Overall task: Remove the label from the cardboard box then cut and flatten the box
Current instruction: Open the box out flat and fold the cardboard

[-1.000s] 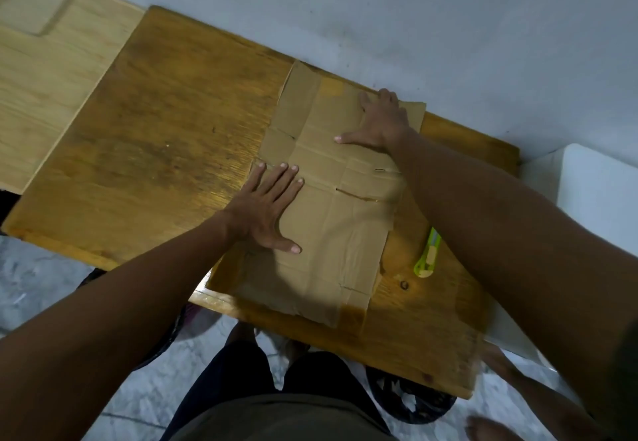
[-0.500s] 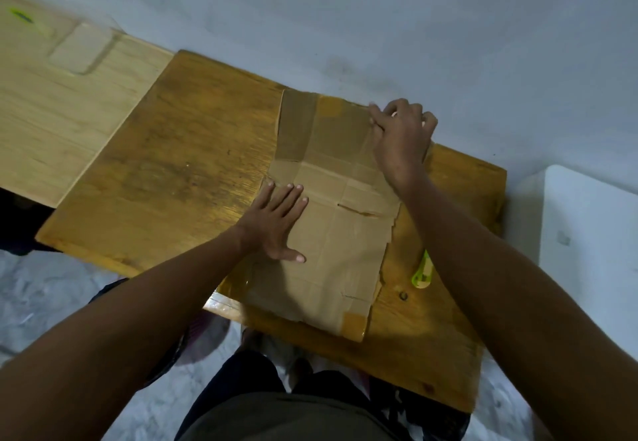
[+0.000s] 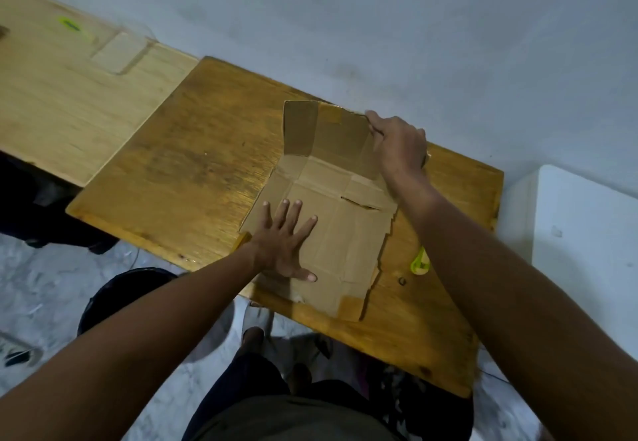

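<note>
The cut-open cardboard box (image 3: pixel 345 233) lies spread out on the brown wooden table (image 3: pixel 193 171). Its near part is flat. Its far section (image 3: pixel 328 133) stands folded up toward me. My left hand (image 3: pixel 283 244) presses flat on the near left part, fingers spread. My right hand (image 3: pixel 397 144) grips the right top edge of the raised far section. A yellow-green cutter (image 3: pixel 419 261) lies on the table just right of the cardboard, partly hidden by my right forearm.
A lighter wooden table (image 3: pixel 62 102) adjoins on the left. A grey wall runs behind both. A white box-like object (image 3: pixel 587 233) stands at the right. A dark bin (image 3: pixel 131 288) sits on the floor under the table's near edge, by my legs.
My right hand went from pressing flat on the far section to gripping its edge and folding it up toward me. The left hand stayed pressing on the cardboard.
</note>
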